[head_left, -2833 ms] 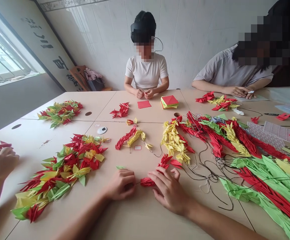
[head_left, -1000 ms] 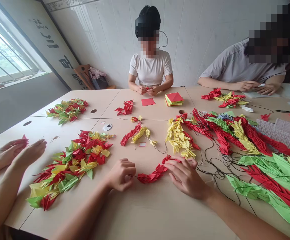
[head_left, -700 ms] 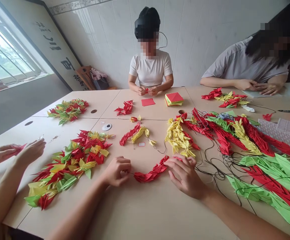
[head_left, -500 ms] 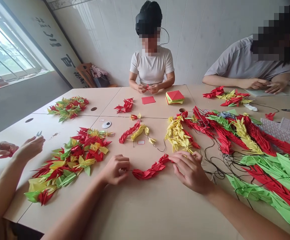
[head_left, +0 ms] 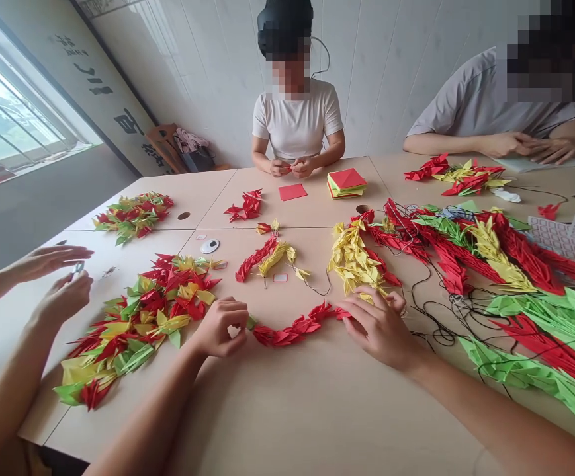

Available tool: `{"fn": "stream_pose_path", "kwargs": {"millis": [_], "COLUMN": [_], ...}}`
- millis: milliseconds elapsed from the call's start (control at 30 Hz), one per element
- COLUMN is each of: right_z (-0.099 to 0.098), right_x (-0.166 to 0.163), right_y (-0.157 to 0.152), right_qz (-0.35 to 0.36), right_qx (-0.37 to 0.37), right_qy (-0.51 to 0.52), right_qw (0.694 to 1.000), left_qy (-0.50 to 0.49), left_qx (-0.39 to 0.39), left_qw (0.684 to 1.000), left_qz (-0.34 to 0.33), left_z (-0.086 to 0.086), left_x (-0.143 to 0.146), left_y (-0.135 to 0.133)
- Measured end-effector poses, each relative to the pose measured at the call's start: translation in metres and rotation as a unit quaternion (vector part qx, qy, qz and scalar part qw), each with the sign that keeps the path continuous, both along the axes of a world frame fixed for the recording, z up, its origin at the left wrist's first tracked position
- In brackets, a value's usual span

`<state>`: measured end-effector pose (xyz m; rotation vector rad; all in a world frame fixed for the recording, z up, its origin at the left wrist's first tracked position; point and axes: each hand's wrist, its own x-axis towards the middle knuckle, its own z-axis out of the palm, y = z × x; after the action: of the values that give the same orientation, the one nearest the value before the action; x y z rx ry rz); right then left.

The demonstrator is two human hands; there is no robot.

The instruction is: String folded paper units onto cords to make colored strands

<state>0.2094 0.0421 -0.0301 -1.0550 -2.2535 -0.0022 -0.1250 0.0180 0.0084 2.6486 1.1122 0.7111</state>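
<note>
A short string of red paper cranes (head_left: pixel 292 327) lies curved on the tan table (head_left: pixel 292 410) between my hands. My left hand (head_left: pixel 218 327) is closed in a pinch at the string's left end, where a bit of green paper shows. My right hand (head_left: pixel 379 327) rests on the right end of the string, fingers bent and pressing the cranes near a yellow crane bunch (head_left: pixel 354 261).
A pile of loose red, yellow and green cranes (head_left: pixel 138 317) lies left of my left hand. Long strung garlands and black cords (head_left: pixel 490 277) cover the right side. Another person's hands (head_left: pixel 61 277) work at the far left. Two people sit opposite, near a stack of square paper (head_left: pixel 347 183).
The red crane string has grown longer and shifted left. My left hand has moved left with its end; my right hand has slid right along it. The neighbour's hands have risen.
</note>
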Motion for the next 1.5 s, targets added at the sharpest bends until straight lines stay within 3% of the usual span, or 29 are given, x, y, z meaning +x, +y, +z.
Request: {"fn": "stream_pose_path", "kwargs": {"millis": [267, 500, 600, 767, 1167, 1500], "right_z": [0.000, 0.007, 0.008, 0.005, 0.007, 0.006], "right_x": [0.001, -0.007, -0.015, -0.017, -0.011, -0.021], "right_y": [0.000, -0.009, -0.013, -0.012, -0.006, -0.017], "right_qz": [0.030, 0.043, 0.073, 0.068, 0.003, 0.045], "right_qx": [-0.005, -0.005, 0.012, 0.013, 0.003, 0.037], "right_qy": [-0.025, -0.043, -0.073, -0.089, -0.092, -0.072], "right_qw": [0.999, 0.998, 0.995, 0.994, 0.996, 0.996], "left_qy": [0.024, 0.103, 0.136, 0.152, 0.126, 0.113], "left_qx": [-0.044, 0.056, 0.040, 0.000, -0.049, -0.050], "left_qw": [0.997, 0.992, 0.987, 0.988, 0.988, 0.991], "left_qz": [-0.055, 0.049, 0.070, 0.026, 0.078, 0.049], "left_z": [0.006, 0.012, 0.009, 0.002, -0.005, -0.007], "left_x": [0.003, 0.041, 0.051, 0.048, 0.043, 0.044], "left_y": [-0.001, -0.017, -0.021, -0.017, -0.013, -0.012]}}
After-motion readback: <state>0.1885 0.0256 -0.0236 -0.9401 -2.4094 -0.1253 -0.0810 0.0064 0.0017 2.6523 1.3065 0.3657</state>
